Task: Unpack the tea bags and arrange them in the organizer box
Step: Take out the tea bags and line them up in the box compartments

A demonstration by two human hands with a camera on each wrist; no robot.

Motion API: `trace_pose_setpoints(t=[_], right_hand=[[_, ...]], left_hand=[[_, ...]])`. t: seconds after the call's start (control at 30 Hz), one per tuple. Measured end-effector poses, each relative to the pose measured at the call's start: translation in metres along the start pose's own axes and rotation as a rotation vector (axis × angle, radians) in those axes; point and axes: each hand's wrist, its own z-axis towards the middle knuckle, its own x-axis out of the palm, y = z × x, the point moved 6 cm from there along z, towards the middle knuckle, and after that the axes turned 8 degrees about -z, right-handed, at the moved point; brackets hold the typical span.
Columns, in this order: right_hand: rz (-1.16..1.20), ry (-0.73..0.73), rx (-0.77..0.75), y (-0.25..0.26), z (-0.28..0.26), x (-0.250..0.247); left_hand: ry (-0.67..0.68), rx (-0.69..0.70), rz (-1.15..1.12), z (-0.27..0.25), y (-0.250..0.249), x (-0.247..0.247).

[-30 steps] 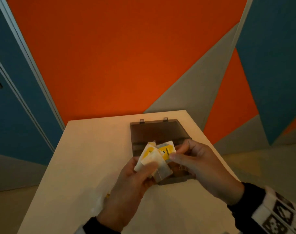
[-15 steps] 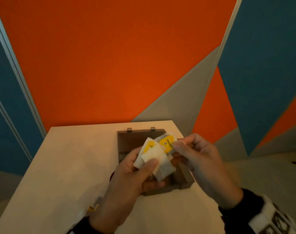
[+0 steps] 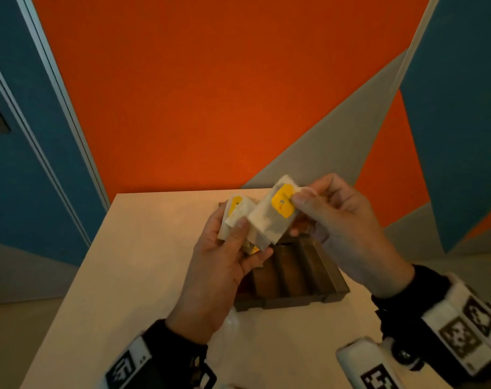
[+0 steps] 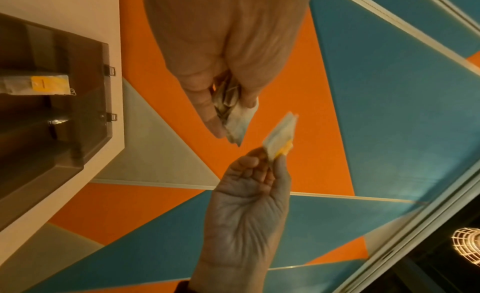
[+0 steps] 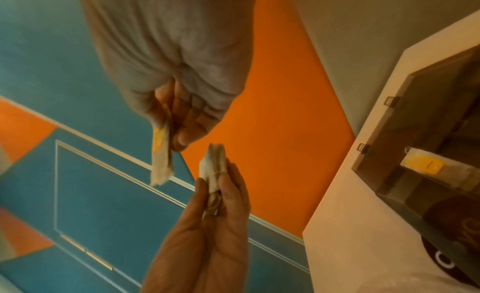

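The right hand (image 3: 348, 234) pinches one white paper tea bag with a yellow tag (image 3: 275, 211) between thumb and fingertips, its long axis tilted, tag end up and to the right, above the brown translucent plastic organizer box (image 3: 308, 276). The left hand (image 3: 219, 265) grips a small stack of similar tea bags (image 3: 235, 214), thumb pressed across the front; their number cannot be counted. Both bundles are held in the air, just apart. One more yellow-tagged tea bag (image 4: 36, 85) lies flat in a compartment of the open box. The box rests on a pale cream desk (image 3: 143, 262) before orange, blue and grey wall panels (image 3: 196, 94).
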Motion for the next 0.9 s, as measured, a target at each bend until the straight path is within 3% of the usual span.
trace_pose_setpoints(t=[0.1, 0.33, 0.6, 0.9], right_hand=[[-0.156, 0.033, 0.014, -0.01, 0.003, 0.004], [-0.277, 0.014, 0.019, -0.021, 0.015, 0.005], [-0.522, 0.035, -0.025, -0.036, 0.025, 0.006], [-0.473, 0.058, 0.012, -0.043, 0.023, 0.027]], left_hand=[[0.033, 0.001, -0.003, 0.001, 0.001, 0.003], [0.018, -0.026, -0.03, 0.004, 0.005, -0.001], [0.009, 0.043, 0.07, 0.007, 0.003, -0.013], [0.006, 0.081, 0.11, 0.005, -0.003, -0.019]])
